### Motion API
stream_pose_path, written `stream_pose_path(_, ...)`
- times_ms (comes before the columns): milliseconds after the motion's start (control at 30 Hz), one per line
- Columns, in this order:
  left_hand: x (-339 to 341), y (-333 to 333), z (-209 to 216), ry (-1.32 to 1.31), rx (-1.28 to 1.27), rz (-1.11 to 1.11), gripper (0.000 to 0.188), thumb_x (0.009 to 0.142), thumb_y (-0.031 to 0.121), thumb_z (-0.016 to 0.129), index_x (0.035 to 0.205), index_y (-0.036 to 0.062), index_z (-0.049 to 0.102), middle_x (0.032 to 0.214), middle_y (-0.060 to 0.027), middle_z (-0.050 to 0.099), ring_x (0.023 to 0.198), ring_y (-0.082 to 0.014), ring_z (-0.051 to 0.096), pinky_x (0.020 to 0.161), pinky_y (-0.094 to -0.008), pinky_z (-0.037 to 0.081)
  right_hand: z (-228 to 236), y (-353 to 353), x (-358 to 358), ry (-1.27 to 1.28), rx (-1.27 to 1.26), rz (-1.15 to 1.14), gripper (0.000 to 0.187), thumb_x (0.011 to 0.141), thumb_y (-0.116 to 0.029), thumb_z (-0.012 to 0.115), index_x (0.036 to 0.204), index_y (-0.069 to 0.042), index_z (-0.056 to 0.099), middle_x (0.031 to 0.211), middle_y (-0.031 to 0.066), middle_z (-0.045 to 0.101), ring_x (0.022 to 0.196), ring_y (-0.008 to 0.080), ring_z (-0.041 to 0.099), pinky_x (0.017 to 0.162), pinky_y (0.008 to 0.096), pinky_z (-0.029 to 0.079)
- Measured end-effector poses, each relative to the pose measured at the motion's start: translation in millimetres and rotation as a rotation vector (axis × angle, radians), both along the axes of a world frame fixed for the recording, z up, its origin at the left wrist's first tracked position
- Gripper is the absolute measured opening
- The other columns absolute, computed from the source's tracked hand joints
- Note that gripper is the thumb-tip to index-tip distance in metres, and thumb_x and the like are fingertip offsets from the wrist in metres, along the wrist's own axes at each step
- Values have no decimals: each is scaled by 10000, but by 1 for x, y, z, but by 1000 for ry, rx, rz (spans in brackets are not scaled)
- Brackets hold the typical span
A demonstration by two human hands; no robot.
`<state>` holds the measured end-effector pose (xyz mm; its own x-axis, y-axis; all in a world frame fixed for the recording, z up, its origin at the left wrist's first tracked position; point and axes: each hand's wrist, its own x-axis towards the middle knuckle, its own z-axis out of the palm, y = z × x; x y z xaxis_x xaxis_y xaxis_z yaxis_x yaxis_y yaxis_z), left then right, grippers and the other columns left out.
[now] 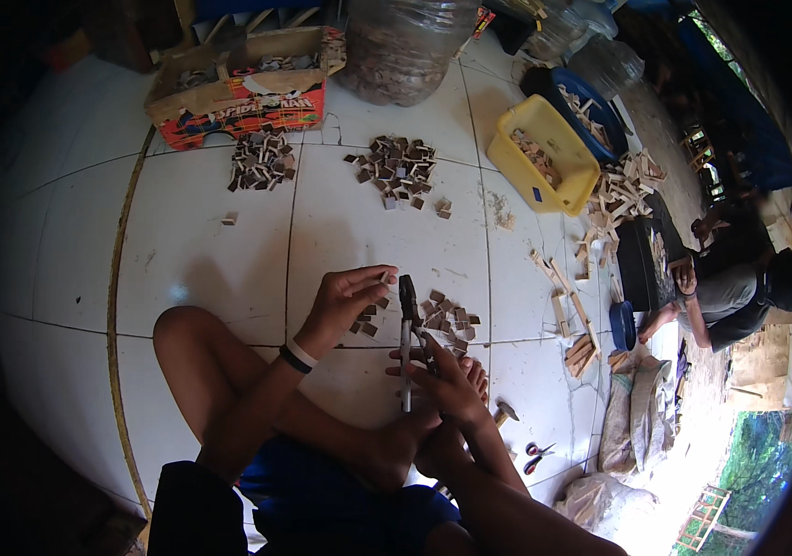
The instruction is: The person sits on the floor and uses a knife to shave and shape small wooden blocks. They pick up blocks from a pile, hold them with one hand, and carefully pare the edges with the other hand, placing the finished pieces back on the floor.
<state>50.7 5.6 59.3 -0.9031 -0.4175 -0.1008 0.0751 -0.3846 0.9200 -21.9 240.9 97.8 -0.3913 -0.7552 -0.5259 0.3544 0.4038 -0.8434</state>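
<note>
Between the fingertips of my left hand is a small pale wooden piece. Close to it on the right stands a plier-shaped tool, long and upright, with a black head and a silver handle. My right hand is wrapped round its lower part; the exact kind of tool is not clear. The tool's head and the wooden piece are a short gap apart. Beneath and beside the tool lies a pile of small brown square pieces, partly hidden by my hands and the tool.
Two more piles of square pieces lie farther off on white tiles. Beyond stand a printed box and a clear plastic sack. At right are a yellow basin, wood strips, a hammer, scissors and another person.
</note>
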Motion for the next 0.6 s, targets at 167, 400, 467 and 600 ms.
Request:
stream_pose_path(167, -2, 5, -2, -20, -44, -26, 372, 971, 68, 708, 1328, -25, 664, 1195, -101, 744, 1066, -103, 676, 906, -247, 542, 9, -3, 3, -37, 9, 9, 469, 1046, -122, 579, 1464, 4, 408, 1371, 145, 625, 1232, 263, 660, 959, 366, 563)
stream_pose_path(400, -2, 5, -6, -16, -48, -24, 364, 968, 68, 715, 1317, -26, 672, 1176, -102, 750, 1043, -96, 678, 876, -243, 545, 6, 1, 5, 36, 37, -3, 432, 1045, -141, 598, 1431, 0, 463, 1337, 116, 640, 1153, 215, 679, 943, 343, 547)
stream_pose_path(467, -3, 6, -7, -13, -46, -21, 364, 966, 68, 718, 1316, -25, 674, 1170, -101, 752, 1041, -96, 680, 871, -242, 546, 5, 0, 6, 74, 55, -4, 431, 1038, -161, 620, 1416, -4, 486, 1312, 108, 651, 1123, 198, 679, 945, 335, 541)
stream_pose_path(600, -2, 8, -7, -15, -39, 4, 354, 965, 62, 718, 1308, -18, 682, 1167, -98, 755, 1037, -96, 682, 870, -243, 547, 8, -1, 2, 75, 142, 66, 443, 1014, -230, 673, 1380, -20, 539, 1191, 89, 698, 1085, 167, 669, 934, 306, 530)
